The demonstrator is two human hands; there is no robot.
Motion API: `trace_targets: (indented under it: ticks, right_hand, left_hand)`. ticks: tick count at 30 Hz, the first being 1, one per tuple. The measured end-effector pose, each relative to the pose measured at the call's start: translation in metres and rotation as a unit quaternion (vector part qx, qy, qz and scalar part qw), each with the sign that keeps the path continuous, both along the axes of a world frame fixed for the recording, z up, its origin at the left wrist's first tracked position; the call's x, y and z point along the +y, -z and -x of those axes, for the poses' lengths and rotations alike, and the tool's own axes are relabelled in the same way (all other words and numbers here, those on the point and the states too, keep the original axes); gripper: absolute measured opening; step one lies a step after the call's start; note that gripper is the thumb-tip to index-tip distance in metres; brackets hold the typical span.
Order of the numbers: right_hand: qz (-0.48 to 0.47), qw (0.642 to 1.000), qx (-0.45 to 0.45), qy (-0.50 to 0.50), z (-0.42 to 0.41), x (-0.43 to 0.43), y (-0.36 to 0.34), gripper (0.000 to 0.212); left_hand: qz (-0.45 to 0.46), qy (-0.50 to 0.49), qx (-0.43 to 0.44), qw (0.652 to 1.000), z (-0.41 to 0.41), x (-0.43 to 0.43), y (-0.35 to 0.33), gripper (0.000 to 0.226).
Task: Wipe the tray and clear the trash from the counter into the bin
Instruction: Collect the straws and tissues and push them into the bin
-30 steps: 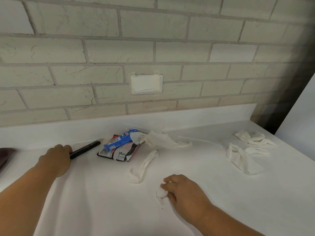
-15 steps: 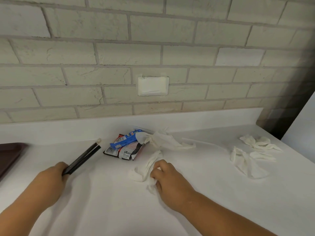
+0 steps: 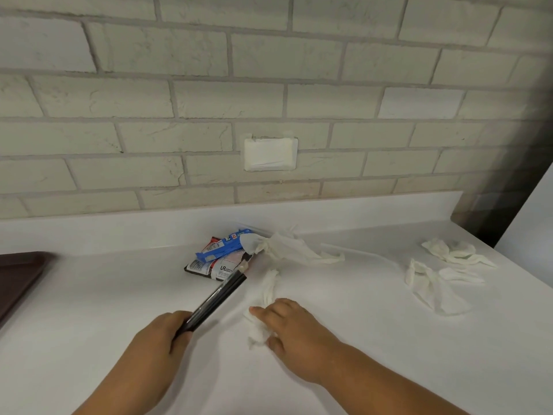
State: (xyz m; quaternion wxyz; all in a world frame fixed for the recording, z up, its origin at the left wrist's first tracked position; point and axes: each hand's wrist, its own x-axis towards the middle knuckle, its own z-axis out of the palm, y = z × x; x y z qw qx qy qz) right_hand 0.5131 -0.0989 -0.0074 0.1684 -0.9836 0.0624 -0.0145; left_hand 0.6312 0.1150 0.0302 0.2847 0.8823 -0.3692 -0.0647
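finding 1, grips. my right hand (image 3: 294, 332) lies palm down with fingers and thumb curled on a small wad of tissue (image 3: 258, 332), pinning it to the counter (image 3: 374, 354). my left hand (image 3: 157, 333) is closed round the near end of the dark sticks (image 3: 217, 298), possibly chopsticks; i cannot tell whether there is one or two.

finding 2, governing relation. the twisted tissue strip (image 3: 269, 287) starts right at the right fingertips and runs straight ahead of that grip toward the wall, its long axis nearly in line with the fingers. it seems to touch the wad; i cannot tell whether they are one piece. the right hand is plainly the nearer one. the sticks slant forward and inward from the left grip, their far tip over the wrappers (image 3: 218, 259), just beside the strip's far end.

finding 3, remainder. more loose tissues (image 3: 434, 286) lie well outboard of the right grip. the tray (image 3: 18, 277) sits far outboard of the left grip.

judgement: a short forward rake by the right fingers should gather the strip lengthwise.
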Motion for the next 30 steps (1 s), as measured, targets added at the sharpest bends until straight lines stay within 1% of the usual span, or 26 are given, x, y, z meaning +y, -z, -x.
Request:
trace_targets:
  ticks: [3, 5, 8, 11, 13, 16, 18, 20, 22, 24, 26, 28, 30]
  right_hand:
    - [-0.066, 0.997, -0.011, 0.03, 0.009, 0.002, -0.007, 0.05]
    - [-0.088, 0.995, -0.012, 0.055, 0.016, 0.002, -0.011, 0.05]
    - [-0.076, 0.994, -0.015, 0.078, 0.021, 0.0, -0.014, 0.055]
    - [-0.056, 0.995, -0.028, 0.079, 0.024, -0.003, -0.012, 0.063]
    - [-0.042, 0.996, -0.017, 0.075, 0.026, -0.005, -0.01, 0.066]
    - [-0.02, 0.997, 0.022, 0.066, 0.028, -0.005, -0.012, 0.061]
    - [-0.018, 0.997, 0.032, 0.065, 0.029, -0.003, -0.014, 0.059]
    - [-0.023, 0.996, 0.034, 0.074, 0.031, -0.003, -0.014, 0.054]
    - [-0.032, 0.996, 0.035, 0.081, 0.037, -0.003, -0.014, 0.045]
    - [-0.045, 0.995, 0.031, 0.088, 0.046, -0.005, -0.015, 0.037]
    - [-0.061, 0.993, 0.019, 0.104, 0.057, -0.008, -0.018, 0.032]
    - [-0.085, 0.987, -0.001, 0.136, 0.07, -0.011, -0.021, 0.029]
    - [-0.115, 0.976, -0.019, 0.183, 0.084, -0.014, -0.026, 0.024]
  left_hand:
    - [-0.003, 0.015, 0.011, 1.0, 0.007, -0.004, -0.003, 0.033]
    - [-0.008, 0.022, 0.016, 1.0, 0.01, -0.006, -0.004, 0.038]
    - [-0.003, 0.023, 0.023, 0.999, 0.015, -0.007, -0.004, 0.037]
    - [0.001, 0.022, 0.031, 0.999, 0.021, -0.008, -0.004, 0.034]
    - [-0.008, 0.024, 0.043, 0.999, 0.025, -0.008, -0.004, 0.036]
    - [-0.019, 0.025, 0.059, 0.998, 0.03, -0.009, -0.005, 0.05]
    - [-0.024, 0.023, 0.065, 0.997, 0.032, -0.009, -0.007, 0.071]
    - [-0.024, 0.026, 0.063, 0.997, 0.035, -0.008, -0.008, 0.076]
    - [-0.021, 0.031, 0.06, 0.997, 0.036, -0.007, -0.01, 0.072]
    - [-0.017, 0.036, 0.063, 0.997, 0.038, -0.005, -0.011, 0.05]
    - [-0.019, 0.035, 0.06, 0.997, 0.04, -0.004, -0.012, 0.038]
    - [-0.016, 0.039, 0.053, 0.998, 0.041, -0.003, -0.012, 0.025]
    - [-0.015, 0.036, 0.064, 0.997, 0.044, -0.004, -0.014, 0.02]
